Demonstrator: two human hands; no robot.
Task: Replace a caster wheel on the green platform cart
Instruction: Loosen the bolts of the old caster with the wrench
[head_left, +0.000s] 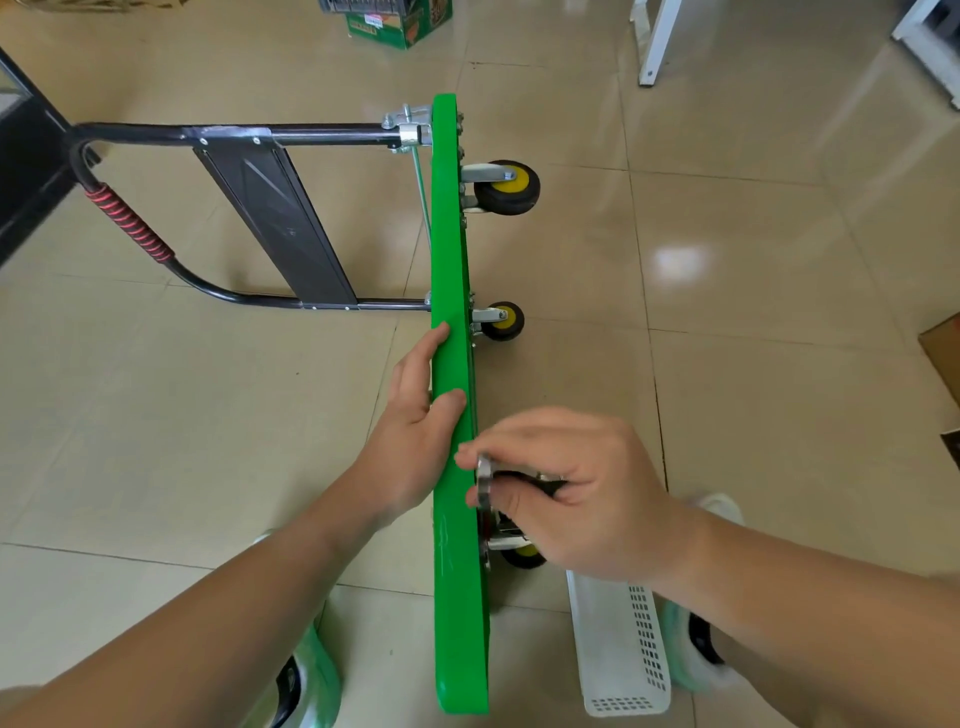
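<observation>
The green platform cart (451, 249) stands on its long edge on the tiled floor, with its black folding handle (249, 137) stretching left. My left hand (415, 431) grips the deck's upper edge, thumb on top and fingers down the deck face. My right hand (566, 488) holds a caster (485, 480) by its metal plate against the cart's underside. Just below that hand another caster (524, 553) with a yellow hub is partly hidden. Two more black-and-yellow casters, one far (506, 187) and one at mid-length (501, 320), stick out to the right.
A white perforated plastic tray (618, 649) lies on the floor right of the cart's near end. My feet in light shoes (696, 654) flank the cart. A green carton (400, 26) sits far ahead, white table legs (657, 47) at the far right, a cardboard box (943, 358) at the right edge.
</observation>
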